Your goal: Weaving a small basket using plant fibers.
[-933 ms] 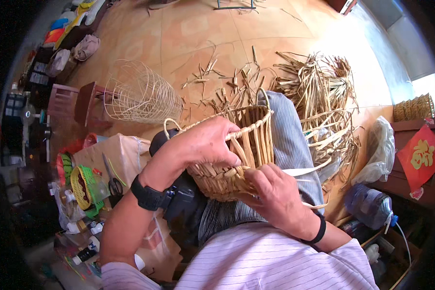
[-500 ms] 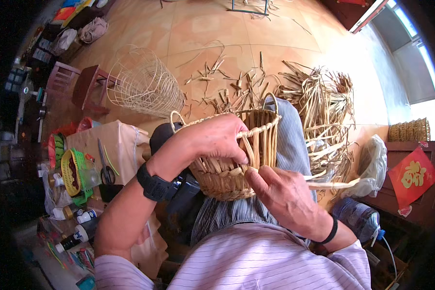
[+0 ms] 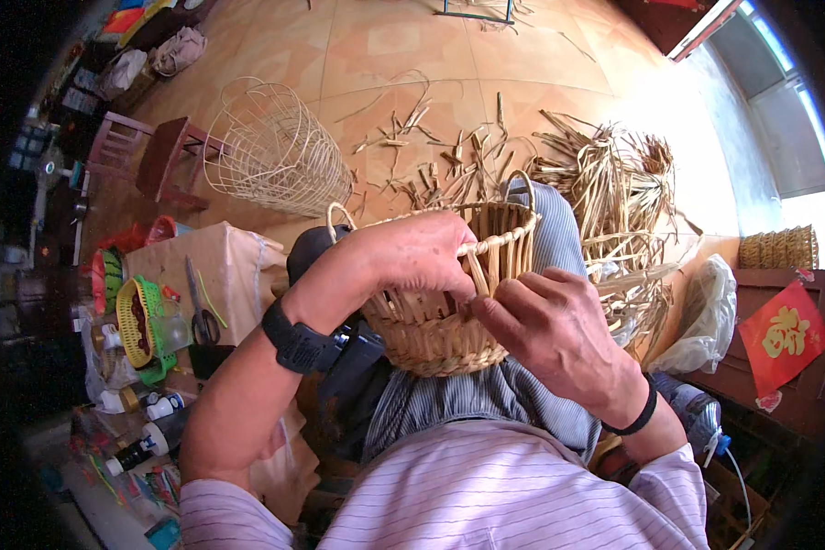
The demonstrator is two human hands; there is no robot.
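Observation:
A woven straw basket [image 3: 431,335] with two looped handles rests on my lap. My left hand [image 3: 417,257] reaches over its rim, fingers closed on the basket wall, their tips partly hidden inside. My right hand [image 3: 545,325] is at the basket's front right, thumb and bent fingers closed at the upright straw strands [image 3: 495,266]; the exact strip they pinch is mostly hidden. Grey striped trousers [image 3: 555,225] lie under and behind the basket.
Dried straw bundles [image 3: 614,183] and scraps lie on the tiled floor ahead. An open wire-like frame [image 3: 280,147] lies left. Beside me are a cloth-covered table [image 3: 220,261] with scissors [image 3: 202,321] and plastic baskets [image 3: 136,321]. A water jug [image 3: 692,403] and plastic bag [image 3: 701,312] are right.
The basket and both hands have shifted slightly right in view. My right hand has risen along the basket wall, and the pale strip that trailed to its right is less visible.

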